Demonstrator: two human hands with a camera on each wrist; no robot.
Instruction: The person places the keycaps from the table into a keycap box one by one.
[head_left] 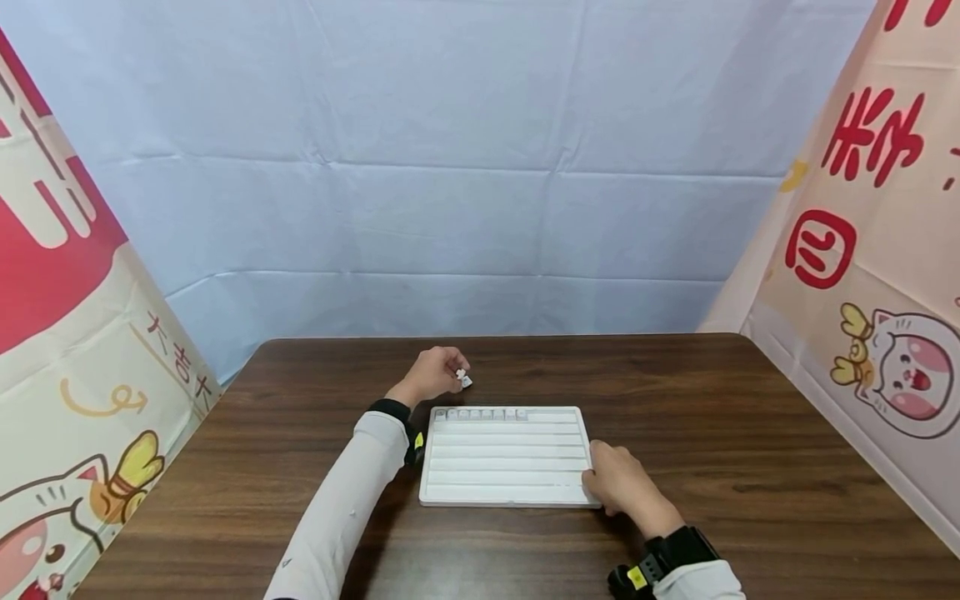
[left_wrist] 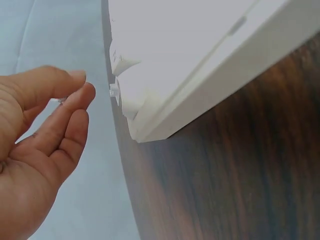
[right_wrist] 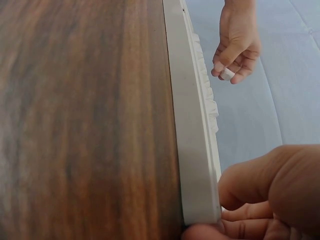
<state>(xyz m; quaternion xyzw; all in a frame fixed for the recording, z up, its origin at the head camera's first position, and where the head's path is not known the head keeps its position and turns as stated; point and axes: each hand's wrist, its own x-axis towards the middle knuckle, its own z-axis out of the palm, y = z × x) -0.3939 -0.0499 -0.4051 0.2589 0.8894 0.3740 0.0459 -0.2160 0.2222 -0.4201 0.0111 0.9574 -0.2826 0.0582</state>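
A shallow white tray (head_left: 510, 458) with several horizontal ridges lies on the table. Small white pieces (head_left: 480, 414), like keycaps, stand in a line along its far row from the left corner. Beyond that corner my left hand (head_left: 432, 375) pinches a small white block (right_wrist: 227, 74) between thumb and fingertips. In the left wrist view the left hand (left_wrist: 50, 120) hides most of this block. A white piece with a dark mark (head_left: 467, 382) shows just below the left fingertips. My right hand (head_left: 618, 479) grips the tray's near right edge, fingers curled at the corner (right_wrist: 200, 215).
The dark wooden table (head_left: 750, 433) stretches around the tray, with rounded far corners. A pale blue cloth (head_left: 450, 208) hangs behind it. Printed cloths flank it, one on the left (head_left: 75, 333) and one on the right (head_left: 862, 375).
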